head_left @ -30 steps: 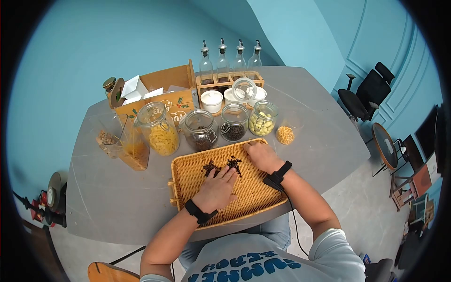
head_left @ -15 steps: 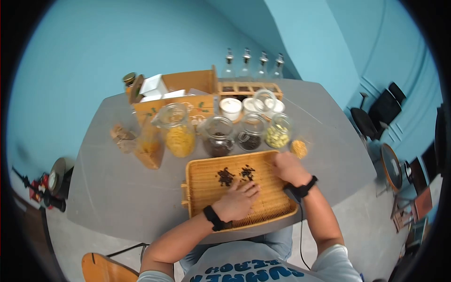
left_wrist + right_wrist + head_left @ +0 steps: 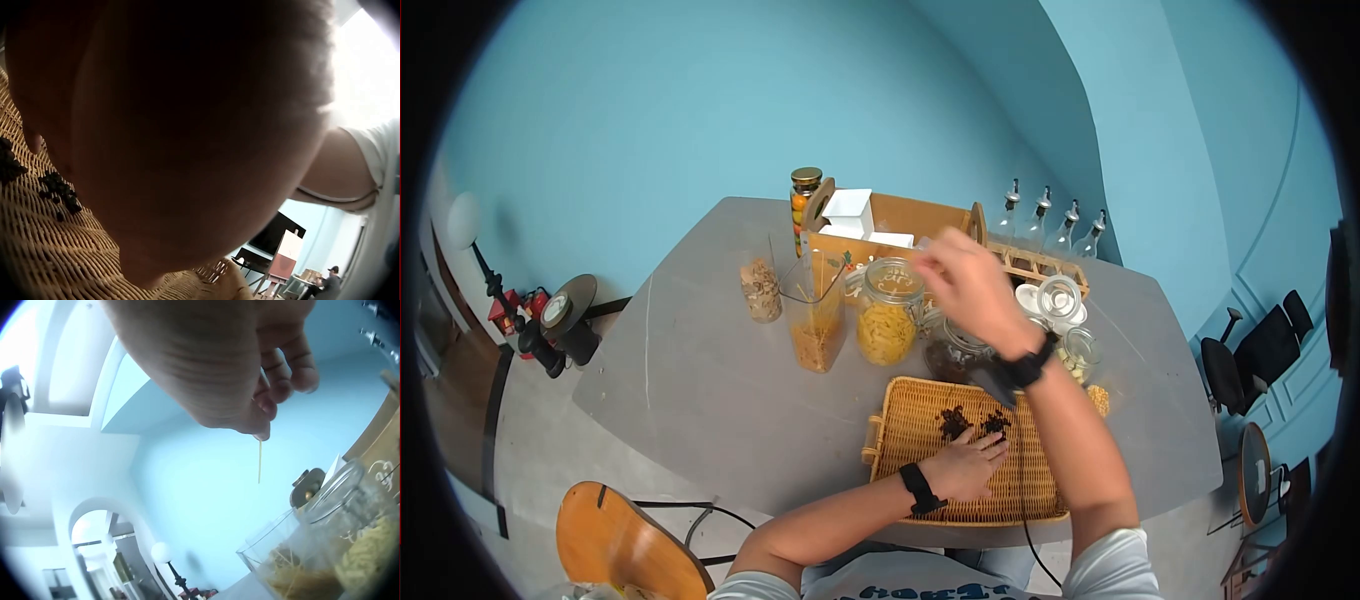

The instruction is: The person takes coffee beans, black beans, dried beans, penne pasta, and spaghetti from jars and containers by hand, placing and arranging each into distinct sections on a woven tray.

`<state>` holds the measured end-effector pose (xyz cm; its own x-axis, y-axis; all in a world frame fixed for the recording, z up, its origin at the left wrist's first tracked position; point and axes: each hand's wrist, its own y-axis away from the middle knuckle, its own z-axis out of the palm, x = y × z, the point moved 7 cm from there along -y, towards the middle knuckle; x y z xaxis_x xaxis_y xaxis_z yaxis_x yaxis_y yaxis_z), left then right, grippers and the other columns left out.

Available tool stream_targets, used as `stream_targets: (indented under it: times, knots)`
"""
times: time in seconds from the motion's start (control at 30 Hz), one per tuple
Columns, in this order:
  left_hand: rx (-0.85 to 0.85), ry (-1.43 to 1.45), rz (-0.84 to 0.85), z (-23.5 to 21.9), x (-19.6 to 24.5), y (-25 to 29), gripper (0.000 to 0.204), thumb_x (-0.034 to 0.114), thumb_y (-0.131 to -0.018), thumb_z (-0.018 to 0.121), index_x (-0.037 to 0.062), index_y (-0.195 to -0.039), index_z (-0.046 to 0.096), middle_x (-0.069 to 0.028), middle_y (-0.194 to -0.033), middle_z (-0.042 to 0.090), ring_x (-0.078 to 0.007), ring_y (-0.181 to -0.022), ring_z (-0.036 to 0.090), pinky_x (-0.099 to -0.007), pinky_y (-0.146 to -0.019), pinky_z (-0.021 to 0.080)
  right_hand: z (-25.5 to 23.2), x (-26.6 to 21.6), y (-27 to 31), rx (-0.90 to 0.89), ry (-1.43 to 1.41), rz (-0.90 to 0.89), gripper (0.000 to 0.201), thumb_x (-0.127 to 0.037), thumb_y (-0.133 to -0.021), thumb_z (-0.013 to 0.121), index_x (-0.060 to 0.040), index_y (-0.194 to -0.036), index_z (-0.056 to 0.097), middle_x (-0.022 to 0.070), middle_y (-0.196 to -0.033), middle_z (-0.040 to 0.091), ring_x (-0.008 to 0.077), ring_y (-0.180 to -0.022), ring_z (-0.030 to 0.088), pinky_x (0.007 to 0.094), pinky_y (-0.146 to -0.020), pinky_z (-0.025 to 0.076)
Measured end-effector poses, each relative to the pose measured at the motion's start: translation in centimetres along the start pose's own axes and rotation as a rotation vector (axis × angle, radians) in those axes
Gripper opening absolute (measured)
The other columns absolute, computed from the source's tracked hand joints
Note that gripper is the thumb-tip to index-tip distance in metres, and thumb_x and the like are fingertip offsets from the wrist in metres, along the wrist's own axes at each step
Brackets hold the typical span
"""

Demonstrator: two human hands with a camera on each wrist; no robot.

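Observation:
My left hand (image 3: 965, 472) lies with fingers spread on the wicker tray (image 3: 890, 455), its fingertips beside two small heaps of dark bits (image 3: 953, 424). In the left wrist view more of those dark bits (image 3: 57, 190) show past the hand. Raised above the jars, my right hand (image 3: 972, 290) pinches a thin pale-yellow strand (image 3: 260, 461) that hangs down from the thumb and fingertips. Below it in the right wrist view are a clear tall container (image 3: 294, 575) of orange-brown contents and a glass jar of yellow pasta (image 3: 369, 556).
Behind the tray stand the pasta jar (image 3: 887, 330), a dark-filled jar (image 3: 950, 360) and a jar of pale green pieces (image 3: 1080, 355). A wooden box (image 3: 910, 215), a tall jar (image 3: 800, 215) and several glass bottles (image 3: 1030, 225) line the back. A cable (image 3: 1022, 470) crosses the tray.
My right hand has left the tray's far right corner and risen leftward over the jars, now with a thin strand. My left hand stays on the tray. The head view has turned left.

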<state>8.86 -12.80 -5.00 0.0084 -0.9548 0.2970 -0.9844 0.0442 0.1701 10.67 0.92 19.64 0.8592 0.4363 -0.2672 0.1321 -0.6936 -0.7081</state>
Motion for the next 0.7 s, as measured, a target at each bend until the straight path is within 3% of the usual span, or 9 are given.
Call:
stream_targets:
  times: [0.13, 0.23, 0.37, 0.4, 0.47, 0.53, 0.6, 0.7]
  knots:
    - [0.018, -0.024, 0.044, 0.6, 0.7, 0.0, 0.088, 0.043, -0.089, 0.070, -0.0012, -0.156, 0.034, -0.0147, -0.167, 0.027, -0.0294, -0.156, 0.020, -0.0539, -0.125, 0.016, 6.5, -2.6, -5.0, -0.114, 0.110, -0.185, 0.014, -0.012, -0.090, 0.071, -0.0031, -0.101, 0.070, 0.0129, -0.097, 0.065, 0.0340, -0.089, 0.067, 0.0439, -0.080, 0.055]
    - [-0.026, -0.030, 0.066, 1.5, 0.7, 0.0, 0.088, 0.042, -0.085, 0.074, -0.0012, -0.153, 0.038, -0.0146, -0.166, 0.030, -0.0296, -0.156, 0.022, -0.0522, -0.125, 0.018, 5.7, -2.8, -6.1, -0.073, 0.171, -0.168, 0.015, -0.012, -0.090, 0.071, -0.0038, -0.102, 0.071, 0.0125, -0.098, 0.066, 0.0334, -0.089, 0.068, 0.0441, -0.080, 0.055]
    - [-0.018, 0.028, 0.080, 1.3, 0.5, 0.5, 0.083, 0.040, -0.086, 0.074, -0.0012, -0.150, 0.044, -0.0147, -0.164, 0.035, -0.0288, -0.155, 0.023, -0.0519, -0.125, 0.021, -0.1, 1.2, -2.6, -0.124, 0.235, -0.080, 0.016, -0.011, -0.087, 0.073, -0.0031, -0.100, 0.071, 0.0144, -0.092, 0.070, 0.0335, -0.086, 0.070, 0.0433, -0.076, 0.055]
    - [-0.030, 0.032, 0.131, 0.9, 0.9, 0.6, 0.083, 0.040, -0.086, 0.074, -0.0012, -0.150, 0.044, -0.0147, -0.164, 0.035, -0.0288, -0.155, 0.023, -0.0519, -0.125, 0.021, -2.1, 3.4, -0.9, -0.130, 0.270, -0.040, 0.016, -0.011, -0.087, 0.073, -0.0031, -0.100, 0.071, 0.0144, -0.092, 0.070, 0.0335, -0.086, 0.070, 0.0433, -0.076, 0.055]
    - [-0.050, 0.054, 0.079, -0.3, 0.9, 1.1, 0.079, 0.039, -0.088, 0.072, -0.0015, -0.149, 0.045, -0.0158, -0.162, 0.037, -0.0294, -0.156, 0.022, -0.0517, -0.124, 0.022, -5.6, 9.3, 3.4, -0.274, 0.230, 0.174, 0.013, -0.010, -0.085, 0.073, -0.0014, -0.094, 0.072, 0.0152, -0.085, 0.072, 0.0336, -0.080, 0.070, 0.0415, -0.073, 0.055]
    - [-0.062, 0.032, 0.134, -0.6, 1.2, 0.9, 0.077, 0.040, -0.089, 0.071, -0.0015, -0.149, 0.045, -0.0168, -0.161, 0.038, -0.0309, -0.154, 0.025, -0.0512, -0.123, 0.024, -10.4, 13.6, 8.4, -0.393, 0.352, 0.430, 0.011, -0.009, -0.084, 0.070, 0.0008, -0.088, 0.074, 0.0195, -0.088, 0.074, 0.0386, -0.085, 0.071, 0.0428, -0.076, 0.057]
    - [-0.069, 0.000, 0.156, -1.5, 1.8, 0.1, 0.076, 0.040, -0.090, 0.070, -0.0016, -0.149, 0.045, -0.0178, -0.160, 0.040, -0.0325, -0.153, 0.028, -0.0507, -0.123, 0.026, -14.7, 16.7, 13.5, -0.437, 0.362, 0.582, 0.013, -0.007, -0.082, 0.072, -0.0006, -0.093, 0.075, 0.0188, -0.091, 0.075, 0.0345, -0.086, 0.073, 0.0408, -0.078, 0.057]
    - [-0.231, 0.137, 0.032, -3.6, 2.1, -0.8, 0.069, 0.034, -0.091, 0.070, -0.0040, -0.145, 0.049, -0.0273, -0.149, 0.048, -0.0392, -0.143, 0.044, -0.0507, -0.116, 0.036, -18.2, 19.1, 19.2, -0.465, 0.307, 0.746, 0.017, -0.005, -0.081, 0.073, -0.0026, -0.097, 0.077, 0.0180, -0.093, 0.075, 0.0314, -0.088, 0.074, 0.0398, -0.079, 0.058]
